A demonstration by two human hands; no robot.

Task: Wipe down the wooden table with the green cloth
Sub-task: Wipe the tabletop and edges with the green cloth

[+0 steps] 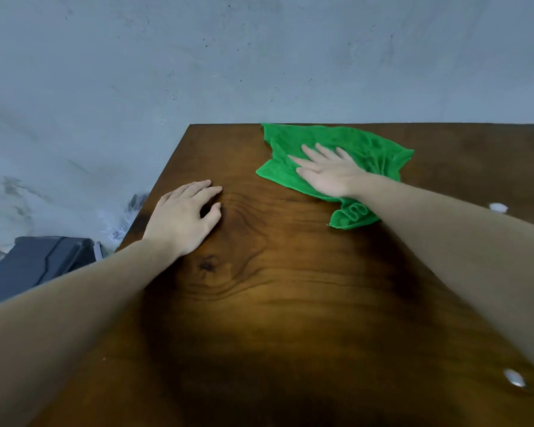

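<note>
Our right hand [327, 172] flat with fingers spread on the green cloth [361, 149], our left hand [184, 214] open, resting on the wooden table [290, 288]

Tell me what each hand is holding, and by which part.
Nothing is gripped. The right hand presses flat on the middle of the cloth; the left hand rests on the bare table.

The green cloth [349, 155] lies crumpled and partly spread near the far edge of the dark, grain-patterned wooden table [275, 303].
</note>
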